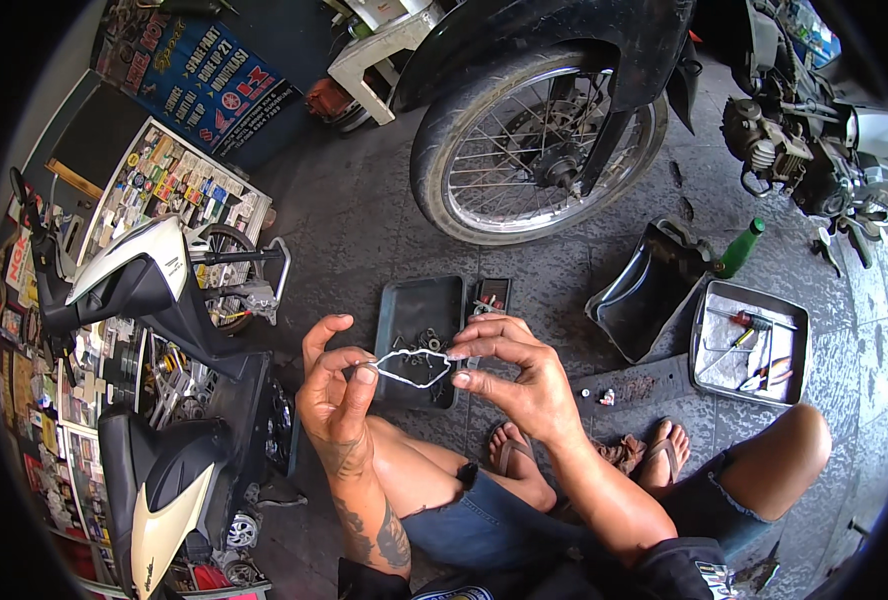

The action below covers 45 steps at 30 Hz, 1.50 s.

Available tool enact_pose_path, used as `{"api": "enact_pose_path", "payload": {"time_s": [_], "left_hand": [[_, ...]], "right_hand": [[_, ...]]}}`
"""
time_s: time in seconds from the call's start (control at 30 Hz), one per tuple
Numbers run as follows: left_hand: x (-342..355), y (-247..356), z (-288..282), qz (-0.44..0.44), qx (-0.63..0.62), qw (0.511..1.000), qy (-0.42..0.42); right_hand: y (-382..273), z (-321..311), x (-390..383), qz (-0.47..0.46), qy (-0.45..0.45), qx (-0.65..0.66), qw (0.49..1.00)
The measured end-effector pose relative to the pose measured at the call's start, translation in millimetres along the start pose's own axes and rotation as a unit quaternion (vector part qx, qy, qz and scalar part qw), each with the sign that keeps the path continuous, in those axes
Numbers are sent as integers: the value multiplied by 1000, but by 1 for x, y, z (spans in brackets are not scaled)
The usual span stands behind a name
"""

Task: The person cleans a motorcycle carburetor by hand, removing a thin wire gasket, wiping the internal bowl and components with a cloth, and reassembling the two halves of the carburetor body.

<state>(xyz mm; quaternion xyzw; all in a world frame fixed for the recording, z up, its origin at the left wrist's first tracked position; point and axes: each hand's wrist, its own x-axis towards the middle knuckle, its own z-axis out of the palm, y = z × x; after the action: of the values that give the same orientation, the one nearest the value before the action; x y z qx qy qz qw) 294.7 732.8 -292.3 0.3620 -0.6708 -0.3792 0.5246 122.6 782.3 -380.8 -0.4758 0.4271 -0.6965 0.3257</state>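
Note:
Out in front of me I hold a thin, pale, irregular ring that looks like a gasket (419, 384), stretched between both hands. My left hand (342, 392) pinches its left end between thumb and finger, with the other fingers raised. Its right end sits in the fingertips of my right hand (517, 368). Below the gasket lies a dark rectangular tray (396, 306) with small metal parts such as bolts and washers in it. My hands and the gasket hide some of this tray.
A motorcycle's front wheel (434, 190) stands ahead. To the right are an open black container (636, 335), a green bottle (741, 250) and a tray (701, 372) of screwdrivers and pliers. A scooter (139, 270) and parts shelves are at left. Small pieces lie on a dark strip (654, 385).

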Motion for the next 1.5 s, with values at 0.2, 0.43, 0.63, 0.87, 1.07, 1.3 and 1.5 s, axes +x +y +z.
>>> {"api": "enact_pose_path", "payload": {"time_s": [0.2,0.43,0.63,0.87,1.07,1.3,1.5], "left_hand": [[-2,0,1,0,5,1000,-9],[-2,-2,-1,-7,-9,1000,7],[-1,-1,-3,-2,-2,1000,6],[-3,-3,1,0,6,1000,-5],[-4,-4,-2,-11,5,1000,0],[-4,-5,4,-11,2,1000,5],[-2,-2,-1,-8,12,1000,-3]], "right_hand": [[-2,5,0,10,-11,22,1000],[7,1,-3,8,-7,-3,1000],[9,4,-9,51,0,31,998],[6,16,-11,28,13,48,998],[11,12,-10,29,22,44,998],[21,21,-19,71,61,98,991],[24,20,-23,49,16,110,993]]}}
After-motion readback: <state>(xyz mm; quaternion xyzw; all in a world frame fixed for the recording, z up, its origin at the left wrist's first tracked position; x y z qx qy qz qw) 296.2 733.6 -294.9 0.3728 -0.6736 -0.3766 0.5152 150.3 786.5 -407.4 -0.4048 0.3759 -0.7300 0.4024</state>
